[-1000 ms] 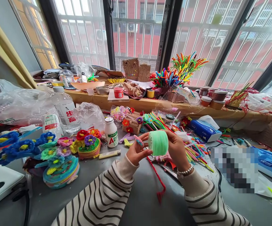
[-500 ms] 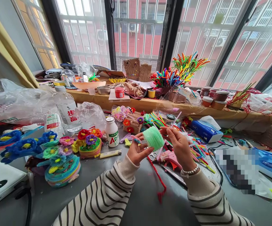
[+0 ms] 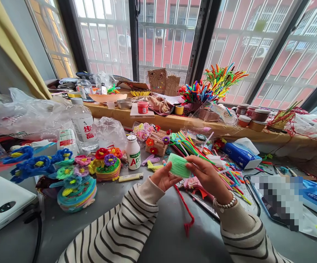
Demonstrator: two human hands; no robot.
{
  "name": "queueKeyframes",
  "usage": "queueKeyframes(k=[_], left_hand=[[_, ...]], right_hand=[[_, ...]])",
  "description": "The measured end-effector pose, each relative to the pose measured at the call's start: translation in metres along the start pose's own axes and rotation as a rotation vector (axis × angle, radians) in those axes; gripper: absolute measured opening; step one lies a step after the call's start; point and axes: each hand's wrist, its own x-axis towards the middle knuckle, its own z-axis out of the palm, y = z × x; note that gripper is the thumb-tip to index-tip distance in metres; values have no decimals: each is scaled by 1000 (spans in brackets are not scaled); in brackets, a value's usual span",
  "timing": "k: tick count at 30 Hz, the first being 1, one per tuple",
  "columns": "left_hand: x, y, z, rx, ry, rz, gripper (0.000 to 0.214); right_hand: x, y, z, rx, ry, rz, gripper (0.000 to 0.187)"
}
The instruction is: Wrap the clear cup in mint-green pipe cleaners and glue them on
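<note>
Both my hands hold a light green coiled pipe-cleaner disc (image 3: 178, 165) above the grey table (image 3: 153, 233). My left hand (image 3: 164, 178) cups it from below and the left, fingers curled against its underside. My right hand (image 3: 207, 174) pinches its right edge between thumb and fingers. The disc is tilted, its ribbed side facing me. A red pipe cleaner (image 3: 186, 212) lies on the table just below my hands. A pink glue gun (image 3: 195, 183) and scissors sit under my right hand.
Stacked coiled discs with pipe-cleaner flowers (image 3: 73, 182) stand at the left, a small white bottle (image 3: 133, 152) and water bottles (image 3: 83, 124) behind. Loose coloured pipe cleaners (image 3: 224, 171) spread right of my hands. A tissue pack (image 3: 240, 153), a white device (image 3: 2, 204) and a cluttered sill (image 3: 175, 120) surround.
The green disc has turned from facing me nearly flat-on to tilted edge-up, and my hands have lowered and closed in around it. The camera has shifted slightly.
</note>
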Motion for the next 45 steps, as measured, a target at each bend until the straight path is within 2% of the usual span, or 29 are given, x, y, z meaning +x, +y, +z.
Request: queueKeyframes(k=[7,18,22,26,30,33,45], left_hand=[[-1,-2,2,-50,-63,20,24],[-3,-5,5,101,41,108,35],[-3,-5,8,100,6,112,43],[-5,-4,10,92,-27,115,40],[-6,-3,8,34,-37,81,39],[-6,-3,7,31,-30,56,42],[-4,-4,1,97,-37,104,42]], right_hand=[[0,-2,-5,-46,-23,-71,19],[2,-3,-11,-129,-58,-128,19],[1,-7,-9,-174,-48,-120,17],[0,-14,-8,-205,-69,-146,19],[-1,-15,-9,-233,-54,-200,14],[-2,-15,-8,-244,-46,-184,14],[-3,-21,-6,-287,-61,-225,13]])
